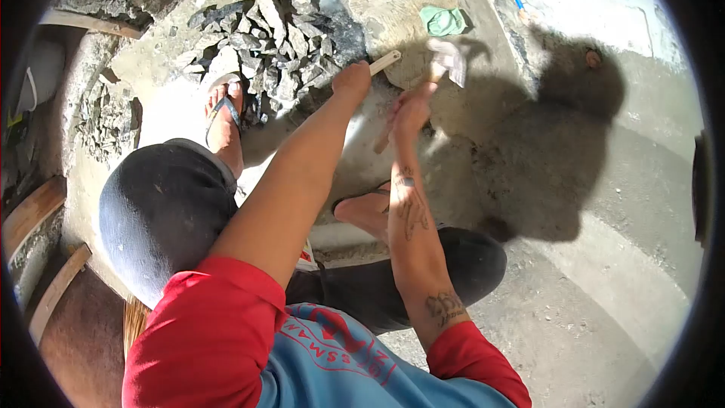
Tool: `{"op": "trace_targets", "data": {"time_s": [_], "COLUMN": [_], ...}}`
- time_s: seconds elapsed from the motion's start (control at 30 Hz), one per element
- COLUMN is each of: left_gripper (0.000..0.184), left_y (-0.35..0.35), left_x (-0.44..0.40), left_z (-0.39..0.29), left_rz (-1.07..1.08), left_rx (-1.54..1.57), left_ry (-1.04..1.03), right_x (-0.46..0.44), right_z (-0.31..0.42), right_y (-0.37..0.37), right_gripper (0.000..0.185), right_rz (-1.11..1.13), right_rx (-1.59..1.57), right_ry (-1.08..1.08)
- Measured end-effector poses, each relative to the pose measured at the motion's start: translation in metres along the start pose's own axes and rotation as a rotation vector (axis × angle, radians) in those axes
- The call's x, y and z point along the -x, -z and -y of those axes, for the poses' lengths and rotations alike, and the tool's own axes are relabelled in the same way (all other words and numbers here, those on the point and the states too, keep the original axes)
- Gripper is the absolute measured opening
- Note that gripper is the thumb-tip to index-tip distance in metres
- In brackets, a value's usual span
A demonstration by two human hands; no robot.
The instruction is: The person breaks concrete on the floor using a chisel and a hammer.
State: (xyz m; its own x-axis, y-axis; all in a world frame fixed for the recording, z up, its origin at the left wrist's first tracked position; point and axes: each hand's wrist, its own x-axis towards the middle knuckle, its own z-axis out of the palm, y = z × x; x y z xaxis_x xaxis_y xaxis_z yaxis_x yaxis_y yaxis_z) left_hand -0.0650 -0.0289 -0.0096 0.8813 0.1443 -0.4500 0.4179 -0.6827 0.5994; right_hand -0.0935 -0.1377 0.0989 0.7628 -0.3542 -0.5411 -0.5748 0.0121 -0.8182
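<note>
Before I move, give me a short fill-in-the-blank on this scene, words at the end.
1. The right grip holds the wooden handle of a ____.
2. Of the two grips, the one closed around the pale bar is the ____ one.
3. The crumpled item on the ground is ____ in colour.
4. The shirt sleeves are ____ in colour.

Missing words: hammer; left; green; red.
</note>
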Motion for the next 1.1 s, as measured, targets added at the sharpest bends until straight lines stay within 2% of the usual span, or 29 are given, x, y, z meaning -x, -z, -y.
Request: {"op": "trace_targets", "data": {"time_s": [0.03,0.1,0.17,0.23,0.37,0.43,0.47,0.53,0.57,0.6,0.67,0.73,0.87,0.93,0.97,1.0,1.07,1.1], "left_gripper": [0.023,0.023,0.024,0.023,0.023,0.023,0.023,0.024,0.024,0.025,0.025,0.025,0.025,0.025,0.025,0.026,0.026,0.026], "left_y": [0.000,-0.001,0.002,0.001,0.000,0.002,0.001,-0.001,-0.001,-0.001,0.000,0.004,0.003,0.003,0.004,0.004,0.005,0.005], "left_x": [0.000,0.003,0.004,0.006,0.009,0.005,0.005,0.003,0.002,0.001,0.001,0.005,0.002,0.003,0.004,0.004,0.004,0.004], "left_z": [-0.001,-0.004,-0.006,-0.006,-0.004,-0.004,-0.005,-0.004,-0.003,-0.003,-0.001,-0.005,-0.005,-0.006,-0.006,-0.007,-0.007,-0.006], "left_rz": [0.011,0.015,0.012,-0.007,0.012,-0.001,0.001,-0.014,-0.015,-0.009,0.000,-0.009,0.003,0.001,0.001,0.006,0.008,0.006], "left_rx": [-0.013,-0.013,-0.021,-0.037,-0.047,-0.035,-0.035,0.006,0.001,-0.005,-0.018,-0.012,-0.001,-0.002,-0.004,-0.006,-0.011,-0.017], "left_ry": [0.013,0.017,0.017,0.018,-0.015,-0.015,-0.015,0.006,0.005,0.003,-0.001,0.004,0.008,0.025,0.025,0.034,0.041,0.027], "right_x": [-0.002,-0.004,0.004,0.007,0.009,0.003,0.002,-0.007,-0.025,-0.059,-0.057,0.005,0.002,-0.003,-0.016,-0.040,-0.038,-0.011], "right_z": [0.000,0.000,-0.014,-0.029,-0.012,0.000,0.003,0.007,-0.018,-0.069,-0.080,-0.008,0.013,0.019,0.003,-0.030,-0.042,-0.031], "right_y": [0.002,0.007,0.005,0.002,0.002,0.005,0.005,0.002,0.001,0.002,-0.002,-0.009,-0.010,-0.006,-0.006,-0.005,-0.007,-0.010], "right_gripper": [0.071,0.069,0.068,0.068,0.066,0.065,0.065,0.067,0.067,0.067,0.068,0.067,0.067,0.069,0.069,0.069,0.069,0.069], "right_rz": [0.005,0.032,0.077,0.159,0.018,0.013,0.012,-0.009,-0.009,-0.105,-0.205,0.079,-0.002,-0.001,-0.002,-0.032,-0.062,-0.001], "right_rx": [0.004,-0.279,-0.272,0.261,0.163,-0.076,-0.075,-0.287,-0.293,-0.002,0.287,0.204,0.027,-0.178,-0.179,-0.114,-0.053,0.086], "right_ry": [-0.003,0.185,0.214,-0.138,-0.223,0.089,0.088,0.130,0.128,0.319,0.501,-0.232,-0.059,0.240,0.239,0.338,0.437,0.090]}}
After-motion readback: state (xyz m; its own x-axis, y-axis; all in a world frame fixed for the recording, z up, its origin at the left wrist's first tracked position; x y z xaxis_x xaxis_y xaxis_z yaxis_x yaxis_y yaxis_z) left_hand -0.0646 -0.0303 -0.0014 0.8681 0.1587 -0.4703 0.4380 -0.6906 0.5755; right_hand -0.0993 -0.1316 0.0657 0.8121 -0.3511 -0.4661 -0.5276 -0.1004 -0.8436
